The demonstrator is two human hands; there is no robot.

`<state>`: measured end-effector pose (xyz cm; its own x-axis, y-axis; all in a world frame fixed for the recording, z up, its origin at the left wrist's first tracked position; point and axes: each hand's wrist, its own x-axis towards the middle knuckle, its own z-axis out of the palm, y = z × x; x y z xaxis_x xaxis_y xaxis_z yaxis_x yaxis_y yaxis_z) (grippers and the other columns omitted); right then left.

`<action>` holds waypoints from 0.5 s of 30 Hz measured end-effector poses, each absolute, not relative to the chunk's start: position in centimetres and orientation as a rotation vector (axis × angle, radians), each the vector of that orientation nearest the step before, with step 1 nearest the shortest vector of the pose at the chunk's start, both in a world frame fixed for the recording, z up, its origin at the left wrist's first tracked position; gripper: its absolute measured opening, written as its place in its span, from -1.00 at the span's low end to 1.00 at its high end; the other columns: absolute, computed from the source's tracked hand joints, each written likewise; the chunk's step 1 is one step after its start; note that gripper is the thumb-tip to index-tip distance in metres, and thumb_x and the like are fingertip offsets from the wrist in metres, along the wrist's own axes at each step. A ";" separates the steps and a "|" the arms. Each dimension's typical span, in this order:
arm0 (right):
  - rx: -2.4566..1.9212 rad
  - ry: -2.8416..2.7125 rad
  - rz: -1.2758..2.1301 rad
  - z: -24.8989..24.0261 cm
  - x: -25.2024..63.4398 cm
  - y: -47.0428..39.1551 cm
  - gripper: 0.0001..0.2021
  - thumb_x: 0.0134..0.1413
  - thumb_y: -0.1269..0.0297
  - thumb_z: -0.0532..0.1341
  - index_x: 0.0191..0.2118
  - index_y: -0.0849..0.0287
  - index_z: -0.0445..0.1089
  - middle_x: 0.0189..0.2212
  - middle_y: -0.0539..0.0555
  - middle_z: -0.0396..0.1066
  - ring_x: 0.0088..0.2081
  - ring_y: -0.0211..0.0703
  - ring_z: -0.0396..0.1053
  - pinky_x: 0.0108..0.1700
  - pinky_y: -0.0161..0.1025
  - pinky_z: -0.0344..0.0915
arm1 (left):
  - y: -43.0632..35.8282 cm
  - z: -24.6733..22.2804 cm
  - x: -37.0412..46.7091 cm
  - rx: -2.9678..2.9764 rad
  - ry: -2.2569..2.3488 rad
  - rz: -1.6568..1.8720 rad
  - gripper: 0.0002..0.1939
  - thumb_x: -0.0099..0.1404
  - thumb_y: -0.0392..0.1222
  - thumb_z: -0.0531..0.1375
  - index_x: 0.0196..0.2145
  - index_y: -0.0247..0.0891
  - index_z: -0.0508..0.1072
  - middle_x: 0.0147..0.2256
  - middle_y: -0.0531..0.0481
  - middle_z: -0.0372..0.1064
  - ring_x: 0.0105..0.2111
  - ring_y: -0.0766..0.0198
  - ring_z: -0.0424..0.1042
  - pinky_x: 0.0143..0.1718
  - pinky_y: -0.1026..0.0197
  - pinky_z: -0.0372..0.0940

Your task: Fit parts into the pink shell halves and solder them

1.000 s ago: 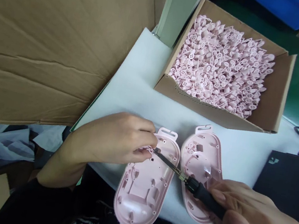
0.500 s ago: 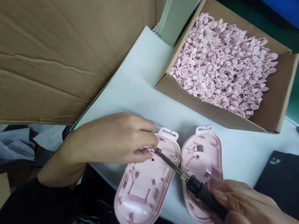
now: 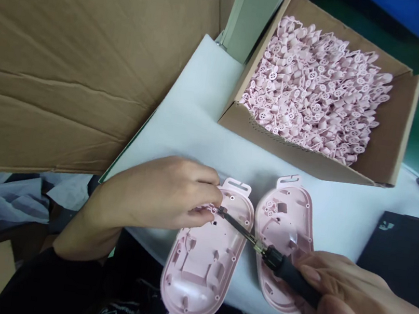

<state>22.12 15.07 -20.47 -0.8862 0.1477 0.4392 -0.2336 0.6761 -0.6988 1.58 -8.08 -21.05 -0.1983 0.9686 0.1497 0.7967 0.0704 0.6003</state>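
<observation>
Left hand (image 3: 172, 193) pinching a small pink plastic bit (image 3: 207, 207) over an oval pink plastic shell (image 3: 201, 253), right hand (image 3: 361, 300) gripping a black pen-shaped tool (image 3: 295, 280) (tip's right by the left).

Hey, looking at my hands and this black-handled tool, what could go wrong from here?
The black-handled tool has its tip right by the left hand; if it is hot, it might burn the fingers. A slip of the right hand could mark the pink shell beneath the tip. That shell's lower end appears to overhang the table, so a bump might tip it.
</observation>
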 end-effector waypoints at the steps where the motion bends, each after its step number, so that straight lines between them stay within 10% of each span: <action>1: 0.065 -2.419 1.110 -20.5 22.1 15.0 -0.86 0.09 0.46 0.24 -0.26 0.13 0.53 -0.44 -0.01 0.53 -0.39 -0.14 0.52 -0.32 -0.15 0.56 | -8.1 -21.1 1.6 1.768 2.061 0.843 -0.87 0.40 -0.22 0.22 -0.26 -0.29 0.56 -0.32 0.03 0.41 -0.34 0.30 0.40 -0.29 0.19 0.26; 15: 0.078 -2.475 1.028 -20.3 22.0 15.0 -0.87 0.14 0.40 0.23 -0.27 0.10 0.53 -0.47 0.02 0.53 -0.43 -0.10 0.53 -0.39 -0.15 0.55 | -8.1 -21.1 1.6 1.763 2.062 0.843 -0.87 0.40 -0.22 0.22 -0.26 -0.28 0.56 -0.32 0.03 0.41 -0.34 0.30 0.41 -0.29 0.19 0.27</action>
